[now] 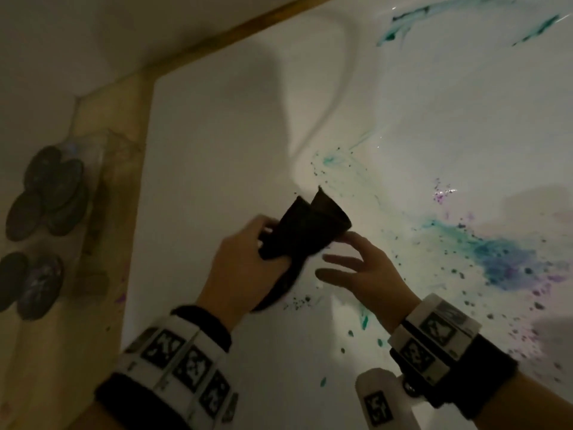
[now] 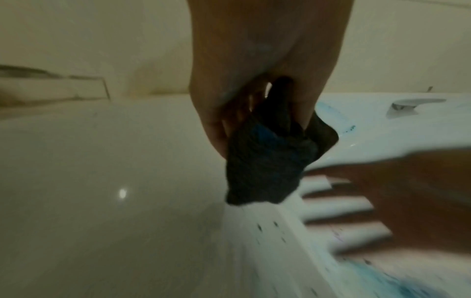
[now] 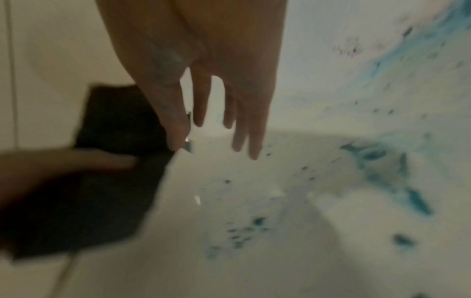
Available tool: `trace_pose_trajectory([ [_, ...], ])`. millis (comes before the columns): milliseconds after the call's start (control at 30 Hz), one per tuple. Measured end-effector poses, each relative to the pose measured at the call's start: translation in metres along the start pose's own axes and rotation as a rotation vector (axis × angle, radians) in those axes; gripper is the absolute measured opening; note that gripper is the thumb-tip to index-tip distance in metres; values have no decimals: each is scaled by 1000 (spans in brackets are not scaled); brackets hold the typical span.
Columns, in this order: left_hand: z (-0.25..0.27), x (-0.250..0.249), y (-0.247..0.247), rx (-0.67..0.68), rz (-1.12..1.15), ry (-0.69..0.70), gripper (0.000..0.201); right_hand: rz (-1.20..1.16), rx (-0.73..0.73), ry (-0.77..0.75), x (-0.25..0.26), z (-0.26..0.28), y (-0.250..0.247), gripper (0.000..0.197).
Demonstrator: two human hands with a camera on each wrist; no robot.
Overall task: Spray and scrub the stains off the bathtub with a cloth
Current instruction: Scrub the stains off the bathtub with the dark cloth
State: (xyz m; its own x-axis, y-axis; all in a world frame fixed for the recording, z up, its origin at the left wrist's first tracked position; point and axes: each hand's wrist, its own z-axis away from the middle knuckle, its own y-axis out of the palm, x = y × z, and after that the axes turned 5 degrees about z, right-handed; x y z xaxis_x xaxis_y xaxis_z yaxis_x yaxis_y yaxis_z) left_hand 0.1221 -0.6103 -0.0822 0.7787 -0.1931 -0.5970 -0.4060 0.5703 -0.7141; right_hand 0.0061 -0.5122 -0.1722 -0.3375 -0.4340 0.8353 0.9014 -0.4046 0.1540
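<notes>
Your left hand (image 1: 245, 259) grips the dark cloth (image 1: 297, 231), fingers curled round its bunched middle, holding it up over the white bathtub (image 1: 217, 135) at the edge of the stained zone. Your right hand (image 1: 366, 268) sits just beside the cloth, fingers straight and spread, holding nothing; whether the fingertips touch the cloth can't be told from the head view.

Head view only: teal and purple stains (image 1: 502, 259) spread over the tub floor to the right of your hands, more teal streaks (image 1: 403, 26) at the far end, dark specks (image 1: 297, 302) just below the cloth. A wooden ledge (image 1: 124, 125) borders the tub on the left, with a cluster of dark round discs (image 1: 46, 193) beyond it.

Left wrist view adds: the cloth (image 2: 267, 161) hangs down from your fingers (image 2: 216, 129), lower corner just above the tub surface, and a chrome fitting (image 2: 413, 104) shows on the far rim. Right hand is motion-blurred there.

Right wrist view adds: your right fingers (image 3: 242, 113) are clearly apart, and the thumb lies right against the cloth edge (image 3: 114, 125); contact unclear, frame is blurred.
</notes>
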Motion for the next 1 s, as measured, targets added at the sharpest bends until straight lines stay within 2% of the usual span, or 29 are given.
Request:
trace_pose_trajectory([
  [67,-35,-7,-15,-176,-183,121,24,360,80,70,-20,-7,-9,77],
  [133,-74,-17,-27,-309,-394,223,33,716,236,143,-43,-11,-10,94],
  [233,-122,-34,-26,-327,-712,258,47,990,414,159,-70,-14,-6,108],
  [367,-160,-56,-12,-343,-980,300,53,1095,482,160,-82,-13,-9,113],
  [567,-187,-59,17,-315,-1102,310,54,1193,543,142,-81,-19,-9,108],
  [633,-194,-49,24,-328,-1152,375,51,1197,557,142,-79,-21,-9,109],
  [667,-196,-46,26,-306,-1195,414,48,1195,568,143,-79,-22,-9,110],
  [733,-192,-48,27,-179,-1302,373,36,1191,584,141,-77,-22,-11,109],
  [767,-195,-43,29,-166,-1307,386,27,1190,585,135,-77,-22,-12,108],
  [833,-194,-42,36,-147,-1292,490,17,1202,579,122,-77,-23,-14,106],
  [900,-182,-38,48,-78,-1297,536,17,1218,588,119,-76,-23,-15,104],
  [1000,-160,-18,82,190,-1257,427,24,1226,617,128,-73,-29,-19,104],
])
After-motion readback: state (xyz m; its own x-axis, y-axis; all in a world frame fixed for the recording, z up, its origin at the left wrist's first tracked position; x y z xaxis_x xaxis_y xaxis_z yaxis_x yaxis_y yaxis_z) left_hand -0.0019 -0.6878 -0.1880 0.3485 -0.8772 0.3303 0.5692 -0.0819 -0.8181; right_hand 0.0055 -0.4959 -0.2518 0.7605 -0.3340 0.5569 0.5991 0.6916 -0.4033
